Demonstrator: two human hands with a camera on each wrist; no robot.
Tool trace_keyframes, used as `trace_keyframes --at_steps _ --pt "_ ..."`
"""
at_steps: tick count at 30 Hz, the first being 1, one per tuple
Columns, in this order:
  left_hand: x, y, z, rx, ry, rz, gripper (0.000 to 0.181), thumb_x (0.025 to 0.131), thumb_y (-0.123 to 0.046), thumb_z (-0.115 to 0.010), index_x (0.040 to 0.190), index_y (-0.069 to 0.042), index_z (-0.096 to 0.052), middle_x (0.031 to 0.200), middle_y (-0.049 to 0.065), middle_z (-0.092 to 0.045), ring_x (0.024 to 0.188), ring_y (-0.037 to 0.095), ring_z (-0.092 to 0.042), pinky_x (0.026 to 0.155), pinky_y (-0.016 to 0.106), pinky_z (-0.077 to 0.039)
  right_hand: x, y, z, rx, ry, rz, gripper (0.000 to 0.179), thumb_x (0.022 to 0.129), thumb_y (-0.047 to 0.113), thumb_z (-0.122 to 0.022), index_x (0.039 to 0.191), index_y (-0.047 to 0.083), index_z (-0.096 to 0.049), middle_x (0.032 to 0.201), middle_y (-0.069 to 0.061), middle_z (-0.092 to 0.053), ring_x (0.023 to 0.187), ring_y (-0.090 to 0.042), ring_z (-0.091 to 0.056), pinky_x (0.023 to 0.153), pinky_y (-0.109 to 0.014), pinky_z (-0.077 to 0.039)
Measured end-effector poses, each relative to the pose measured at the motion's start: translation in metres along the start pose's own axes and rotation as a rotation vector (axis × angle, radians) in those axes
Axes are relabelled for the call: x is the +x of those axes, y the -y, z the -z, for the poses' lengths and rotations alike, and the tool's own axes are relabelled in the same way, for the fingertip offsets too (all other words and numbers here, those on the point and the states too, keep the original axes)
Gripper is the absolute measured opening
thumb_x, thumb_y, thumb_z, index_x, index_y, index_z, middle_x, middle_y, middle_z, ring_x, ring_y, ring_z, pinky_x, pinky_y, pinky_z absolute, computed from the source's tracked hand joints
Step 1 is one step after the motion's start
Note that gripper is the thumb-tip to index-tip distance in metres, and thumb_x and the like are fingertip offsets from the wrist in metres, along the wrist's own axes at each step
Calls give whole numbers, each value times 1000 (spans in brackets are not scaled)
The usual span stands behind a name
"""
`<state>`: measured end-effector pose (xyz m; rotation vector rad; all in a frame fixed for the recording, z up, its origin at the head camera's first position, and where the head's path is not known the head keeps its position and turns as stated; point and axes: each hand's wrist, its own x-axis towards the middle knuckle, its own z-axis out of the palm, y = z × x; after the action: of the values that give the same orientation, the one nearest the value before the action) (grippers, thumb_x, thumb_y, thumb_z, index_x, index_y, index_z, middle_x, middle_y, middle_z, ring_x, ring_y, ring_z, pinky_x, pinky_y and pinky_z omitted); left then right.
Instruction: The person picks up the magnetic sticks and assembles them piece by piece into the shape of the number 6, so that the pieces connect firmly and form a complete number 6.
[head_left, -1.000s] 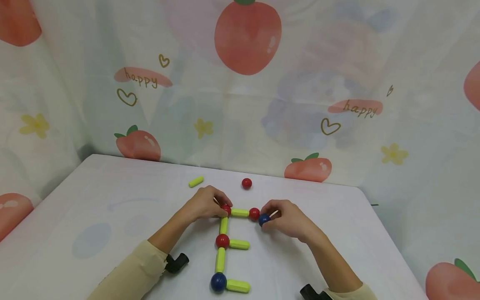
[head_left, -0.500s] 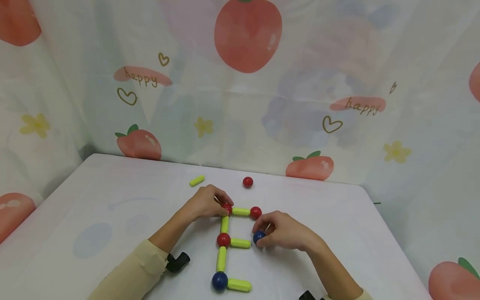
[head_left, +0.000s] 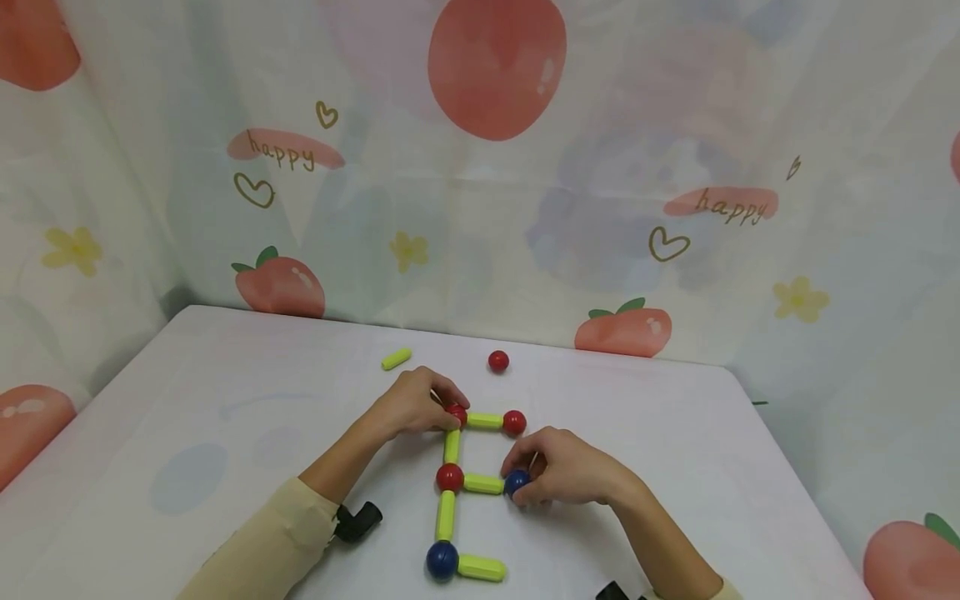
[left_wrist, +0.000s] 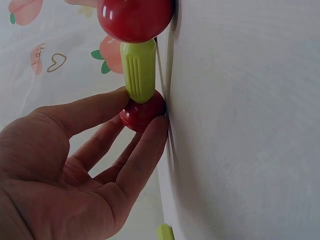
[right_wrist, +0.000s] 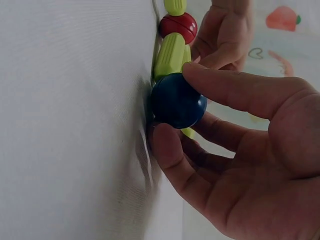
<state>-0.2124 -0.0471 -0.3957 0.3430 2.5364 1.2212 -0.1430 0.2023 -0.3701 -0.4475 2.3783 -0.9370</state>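
Observation:
On the white table lies a figure of balls joined by yellow-green rods. My left hand (head_left: 414,406) pinches the red ball (left_wrist: 142,111) at its top-left corner between thumb and fingers. From that corner, one rod (head_left: 485,421) runs right to another red ball (head_left: 514,422), and a second rod runs down to the middle red ball (head_left: 450,477). My right hand (head_left: 573,468) pinches a blue ball (right_wrist: 178,101), which sits at the end of the middle rod (head_left: 483,483). At the bottom, a larger-looking blue ball (head_left: 442,561) carries a rod (head_left: 482,567) pointing right.
Behind the figure, a loose yellow-green rod (head_left: 396,359) and a loose red ball (head_left: 498,361) lie near the table's back edge. A fruit-patterned curtain (head_left: 480,200) hangs behind the table (head_left: 300,358). Black wrist devices (head_left: 358,522) sit at both sleeves.
My right hand has carried the blue ball from beside the upper right red ball down to the free end of the middle rod. My left hand stays on the corner ball.

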Motion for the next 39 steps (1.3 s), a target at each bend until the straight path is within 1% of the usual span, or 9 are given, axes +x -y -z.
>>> trace_keyframes --at_steps 5,10,14,23,30,39 --pt "1 -1 0 5 1 0 16 85 -13 -85 99 -19 -83 91 -2 -72 87 17 -62 72 28 -53 0 1 0 -22 -4 12 23 82 13 -88 103 15 -78 82 0 -68 70 -18 -62 61 -29 -50" --pt "0 0 0 7 4 -7 17 85 -13 -86 101 -19 -83 92 -2 -72 88 17 -62 72 28 -53 -1 3 -2 -52 -9 24 26 80 12 -89 103 15 -77 84 -2 -65 77 -20 -58 63 -27 -49" --pt "1 1 -1 3 4 -13 18 85 -14 -86 101 -18 -83 91 -2 -72 88 18 -62 73 28 -54 -1 3 -4 -67 -13 19 28 78 10 -90 103 15 -77 86 -1 -65 81 -21 -57 66 -28 -49" --pt "0 1 -2 -4 7 -13 16 85 -13 -85 100 -19 -83 90 -3 -72 87 18 -63 73 29 -54 1 1 -8 -75 -15 9 27 78 9 -90 100 16 -76 89 0 -64 85 -21 -56 73 -32 -48" --pt "1 1 -2 -5 10 -6 16 85 -13 -85 100 -19 -83 90 -2 -72 87 18 -63 74 29 -54 2 -1 -8 -48 -22 -1 27 79 9 -89 100 16 -75 92 -1 -63 88 -22 -56 75 -34 -49" --pt "2 2 1 -13 11 -11 17 85 -12 -85 102 -17 -83 92 -1 -72 88 19 -62 72 28 -53 5 0 -8 4 -32 -25 31 78 9 -89 102 14 -72 92 -4 -63 86 -23 -57 69 -33 -49"
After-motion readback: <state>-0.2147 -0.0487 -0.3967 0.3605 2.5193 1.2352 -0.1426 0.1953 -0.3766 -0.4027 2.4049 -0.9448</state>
